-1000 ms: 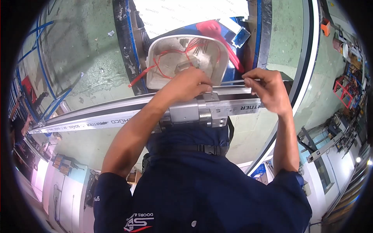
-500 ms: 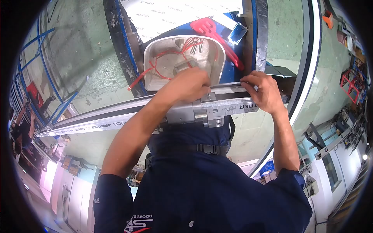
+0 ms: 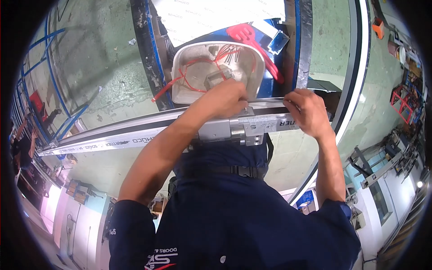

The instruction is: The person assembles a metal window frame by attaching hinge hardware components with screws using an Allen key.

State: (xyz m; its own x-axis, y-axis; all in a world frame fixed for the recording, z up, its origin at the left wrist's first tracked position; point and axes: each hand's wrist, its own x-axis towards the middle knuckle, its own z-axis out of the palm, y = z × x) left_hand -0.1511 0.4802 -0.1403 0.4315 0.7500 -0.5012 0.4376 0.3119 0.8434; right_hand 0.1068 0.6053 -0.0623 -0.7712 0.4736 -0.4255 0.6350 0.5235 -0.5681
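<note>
Here's the long metal profile [image 3: 112,144], printed and silver, running across the middle of the frame, a silver block [image 3: 215,129] fixed at its centre. The left hand [image 3: 227,98] sits right at the block, fingers curled; whether they pinch anything, I can't tell. Over at centre right, the right hand [image 3: 307,110] has thumb and forefinger close together at the profile's upper edge, any grip too small to make out.

Beyond it, a blue-topped bench [image 3: 272,90] carries a white printed sheet [image 3: 211,15] at the top and a red slotted tool [image 3: 263,51]. Green, scuffed floor [image 3: 108,76] either side, blue metal framing [image 3: 46,54] upper left, another person [image 3: 24,146] at the far left edge.

Into the pale bin [image 3: 183,94], upper centre: red cord [image 3: 167,88] spilling over the left rim, a greyish block [image 3: 218,77], thin metal pins [image 3: 232,56].
</note>
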